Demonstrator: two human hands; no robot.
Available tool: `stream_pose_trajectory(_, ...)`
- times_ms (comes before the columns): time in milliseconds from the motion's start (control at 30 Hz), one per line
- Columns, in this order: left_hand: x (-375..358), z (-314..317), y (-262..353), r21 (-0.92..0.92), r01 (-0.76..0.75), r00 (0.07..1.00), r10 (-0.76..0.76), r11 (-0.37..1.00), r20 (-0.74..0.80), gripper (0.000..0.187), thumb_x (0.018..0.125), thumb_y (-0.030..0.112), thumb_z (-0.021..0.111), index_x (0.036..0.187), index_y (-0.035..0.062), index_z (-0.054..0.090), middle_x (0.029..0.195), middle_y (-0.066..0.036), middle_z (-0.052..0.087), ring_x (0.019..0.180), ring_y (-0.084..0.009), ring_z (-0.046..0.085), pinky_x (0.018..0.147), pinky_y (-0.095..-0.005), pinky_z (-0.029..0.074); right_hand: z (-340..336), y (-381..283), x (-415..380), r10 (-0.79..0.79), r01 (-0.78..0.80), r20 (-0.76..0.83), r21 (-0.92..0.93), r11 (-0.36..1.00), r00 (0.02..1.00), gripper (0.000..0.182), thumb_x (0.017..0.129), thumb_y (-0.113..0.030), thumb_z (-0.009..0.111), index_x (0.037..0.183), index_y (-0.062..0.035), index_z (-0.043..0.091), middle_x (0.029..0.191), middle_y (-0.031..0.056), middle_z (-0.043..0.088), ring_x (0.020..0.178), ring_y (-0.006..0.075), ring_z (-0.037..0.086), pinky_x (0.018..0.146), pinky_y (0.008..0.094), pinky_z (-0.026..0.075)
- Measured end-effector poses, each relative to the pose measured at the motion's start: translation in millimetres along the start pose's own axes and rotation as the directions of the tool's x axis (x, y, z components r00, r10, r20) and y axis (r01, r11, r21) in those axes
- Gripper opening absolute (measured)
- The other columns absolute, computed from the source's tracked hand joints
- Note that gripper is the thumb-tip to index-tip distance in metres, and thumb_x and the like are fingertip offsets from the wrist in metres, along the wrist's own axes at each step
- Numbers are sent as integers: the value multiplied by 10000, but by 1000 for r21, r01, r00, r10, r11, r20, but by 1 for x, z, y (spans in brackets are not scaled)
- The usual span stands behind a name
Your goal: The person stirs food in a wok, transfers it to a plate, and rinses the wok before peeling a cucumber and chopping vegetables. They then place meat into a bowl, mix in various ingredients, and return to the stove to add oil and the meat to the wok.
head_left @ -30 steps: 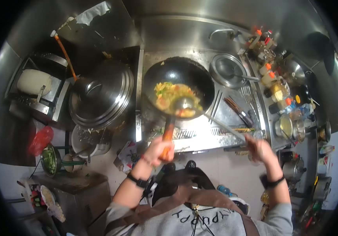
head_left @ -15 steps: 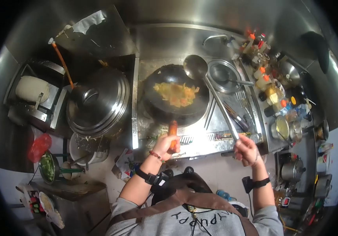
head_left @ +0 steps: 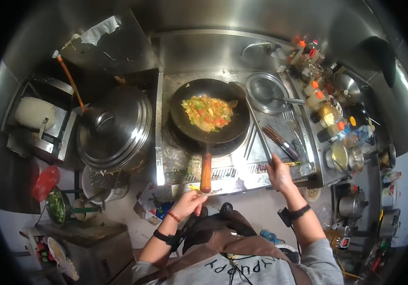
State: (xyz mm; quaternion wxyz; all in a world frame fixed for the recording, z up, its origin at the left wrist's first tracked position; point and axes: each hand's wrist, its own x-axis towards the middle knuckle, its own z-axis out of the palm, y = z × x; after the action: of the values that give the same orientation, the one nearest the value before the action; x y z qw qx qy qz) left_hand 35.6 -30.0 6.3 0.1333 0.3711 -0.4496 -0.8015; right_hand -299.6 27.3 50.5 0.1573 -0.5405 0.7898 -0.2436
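My right hand (head_left: pixel 281 175) is wrapped round the long metal handle of a ladle (head_left: pixel 260 128). The ladle's dark bowl rests by the right rim of a black wok (head_left: pixel 189 132). Chopped food in red, yellow and green pieces (head_left: pixel 207 114) lies in the wok's middle. The wooden wok handle (head_left: pixel 206 171) points toward me. Just below its end is my left hand (head_left: pixel 188 204), off the handle. Its fingers are bent together at the counter's front edge, beside a thin piece; what they grip, if anything, I cannot make out.
Right of the wok stand a round metal pot with a strainer (head_left: pixel 265 95), a bundle of chopsticks (head_left: pixel 280 141) and a fork-like tool (head_left: pixel 291 124). Sauce bottles (head_left: pixel 316 90) line the far right. A large lidded pot (head_left: pixel 113 137) stands on the left, with a red bag (head_left: pixel 46 183) below.
My left hand has let go of the wok handle and moved down toward me. The ladle bowl has lowered to the wok's right rim, and my right hand has shifted left. Steam has thinned.
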Motion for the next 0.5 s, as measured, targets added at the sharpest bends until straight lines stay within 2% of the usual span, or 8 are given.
stream_pose_trajectory(67, -17, -9, -22, 52, -12, 987, 20, 999, -160, 185, 869, 191, 575, 837, 28, 493, 593, -27, 511, 446, -108, 503, 402, -232, 410, 49, 18, 3, -13, 8, 45, 102, 995, 999, 289, 855, -116, 541, 1084, 51, 483, 784, 169, 604, 600, 272, 579, 570, 342, 472)
stream_pose_trajectory(100, -23, -15, -35, 52, -17, 986, 25, 999, -165, 185, 869, 191, 575, 837, 28, 493, 593, -27, 511, 446, -108, 503, 402, -232, 410, 79, 32, 1, -222, 227, -61, 95, 969, 973, 239, 873, -142, 522, 1035, 33, 498, 770, 154, 585, 526, 241, 546, 517, 351, 466)
stream_pose_trajectory(133, -27, -21, -50, 10, -5, 950, 8, 1000, -313, 158, 862, 168, 578, 848, 31, 498, 591, -26, 511, 458, -105, 508, 412, -234, 421, 60, -16, -2, 113, -252, 255, 625, 739, 960, 193, 884, -141, 519, 992, 16, 492, 739, 117, 563, 507, 192, 529, 473, 313, 451)
stream_pose_trajectory(167, -33, -26, -64, -33, 9, 892, -23, 999, -452, 134, 856, 144, 580, 860, 35, 503, 589, -25, 511, 471, -103, 513, 422, -236, 433, 36, -69, -10, 181, -682, 659, 721, 122, 730, 153, 894, -140, 517, 948, -1, 487, 708, 80, 541, 489, 144, 511, 429, 276, 437)
stream_pose_trajectory(233, -46, -35, -82, -79, 18, 871, -54, 997, -488, 121, 853, 132, 577, 866, 36, 505, 592, -26, 513, 470, -103, 513, 428, -239, 441, 36, -76, -8, 191, -688, 683, 724, -50, 705, 133, 910, -163, 498, 913, -31, 481, 672, 43, 481, 443, 76, 442, 360, 204, 369)
stream_pose_trajectory(300, -57, -40, -92, -127, 8, 848, -74, 992, -524, 108, 850, 120, 573, 872, 37, 507, 595, -27, 515, 469, -104, 513, 435, -242, 450, 37, -52, -1, -144, -634, 778, 373, -678, 612, 153, 918, -182, 482, 920, -28, 480, 670, 31, 460, 437, 58, 410, 343, 171, 336)
stream_pose_trajectory(333, -62, -41, -93, -120, 2, 843, -66, 993, -533, 104, 848, 113, 571, 878, 37, 507, 599, -28, 517, 468, -105, 513, 436, -242, 453, 39, -44, -9, -128, -654, 771, 425, -626, 624, 334, 912, -183, 491, 1205, -40, 421, 705, 38, 485, 474, 49, 382, 372, 158, 325)
stream_pose_trajectory(500, -76, -53, -107, -162, -26, 761, -86, 986, -643, 94, 844, 97, 564, 894, 36, 512, 605, -34, 524, 470, -114, 523, 436, -247, 459, 27, -60, -48, -63, -724, 757, 592, -352, 650, 177, 908, -163, 487, 1073, -99, 481, 699, 18, 451, 478, 45, 364, 354, 143, 299)
